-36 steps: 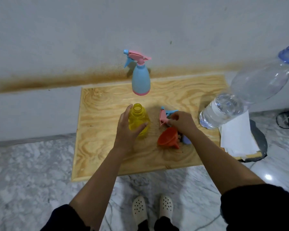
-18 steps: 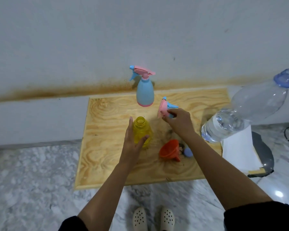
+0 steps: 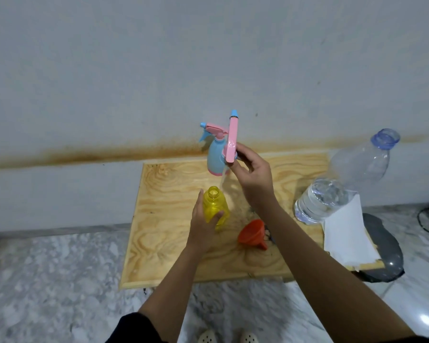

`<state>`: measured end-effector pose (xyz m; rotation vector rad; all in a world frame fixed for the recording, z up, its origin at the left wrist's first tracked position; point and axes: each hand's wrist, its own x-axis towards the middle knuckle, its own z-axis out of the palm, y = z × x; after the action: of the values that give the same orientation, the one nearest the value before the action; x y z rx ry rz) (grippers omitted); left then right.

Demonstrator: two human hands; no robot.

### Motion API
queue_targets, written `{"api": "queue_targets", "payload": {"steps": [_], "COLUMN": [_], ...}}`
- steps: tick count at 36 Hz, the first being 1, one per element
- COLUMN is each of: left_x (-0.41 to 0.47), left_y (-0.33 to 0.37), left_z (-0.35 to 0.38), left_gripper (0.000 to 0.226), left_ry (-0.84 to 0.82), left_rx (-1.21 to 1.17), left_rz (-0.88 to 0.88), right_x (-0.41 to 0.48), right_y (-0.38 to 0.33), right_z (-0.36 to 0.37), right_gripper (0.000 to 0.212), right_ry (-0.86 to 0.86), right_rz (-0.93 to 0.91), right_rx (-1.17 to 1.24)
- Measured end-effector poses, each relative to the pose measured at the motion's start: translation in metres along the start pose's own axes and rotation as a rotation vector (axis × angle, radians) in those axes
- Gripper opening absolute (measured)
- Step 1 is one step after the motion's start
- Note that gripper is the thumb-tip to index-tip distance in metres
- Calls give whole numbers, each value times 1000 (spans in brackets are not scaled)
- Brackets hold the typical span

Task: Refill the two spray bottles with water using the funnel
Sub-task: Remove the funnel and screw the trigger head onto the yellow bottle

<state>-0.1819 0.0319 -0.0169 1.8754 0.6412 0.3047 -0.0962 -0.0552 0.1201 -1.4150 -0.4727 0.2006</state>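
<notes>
An open yellow spray bottle stands upright on the wooden board, its neck uncapped. My left hand is wrapped around its near side. Above the board, my right hand holds a pink spray head with a blue nozzle tip, pointed upward, its clear tube hanging below. A blue spray bottle with a pink trigger head stands at the board's far edge, partly behind the lifted head. An orange funnel lies on its side on the board, under my right forearm.
A large clear water bottle, uncapped and partly filled, leans at the board's right edge. White paper lies on the right corner over a dark round object. A wall stands right behind the board. Marble floor and my shoes lie below.
My right hand has lifted the pink spray head from beside the funnel up above the board and turned it nozzle-up. My left hand has stayed on the yellow bottle.
</notes>
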Motion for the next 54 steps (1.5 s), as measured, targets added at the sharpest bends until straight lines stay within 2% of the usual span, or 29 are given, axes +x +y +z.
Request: {"api": "queue_targets", "payload": {"steps": [3, 7, 20, 29, 32, 35, 40, 46, 54], "left_x": [1, 2, 4, 4, 5, 6, 8, 12, 20], "left_y": [-1, -4, -8, -7, -8, -11, -14, -25, -33], "left_z": [0, 1, 2, 0, 0, 1, 0, -1, 2], "left_gripper": [90, 81, 77, 76, 77, 77, 73, 74, 69], "left_ry": [-5, -5, -5, -16, -7, -1, -10, 1, -8], "left_rx": [-25, -63, -104, -117, -89, -78, -52, 7, -83], "left_rz": [-20, -41, -54, -43, -28, -6, 35, 99, 201], "right_x": [-2, -3, -10, -9, -16, -23, -33, -34, -27], "right_y": [-7, -17, -23, -21, -4, 23, 59, 76, 85], "right_z": [2, 4, 9, 14, 15, 14, 13, 13, 10], "right_gripper": [29, 28, 29, 27, 27, 25, 29, 30, 29], "right_ry": [10, 11, 55, 19, -10, -47, -103, -78, -67], "right_rz": [-35, -89, -95, -112, -57, 19, 15, 70, 137], "right_rx": [26, 53, 48, 26, -32, -190, -388, -364, -325]}}
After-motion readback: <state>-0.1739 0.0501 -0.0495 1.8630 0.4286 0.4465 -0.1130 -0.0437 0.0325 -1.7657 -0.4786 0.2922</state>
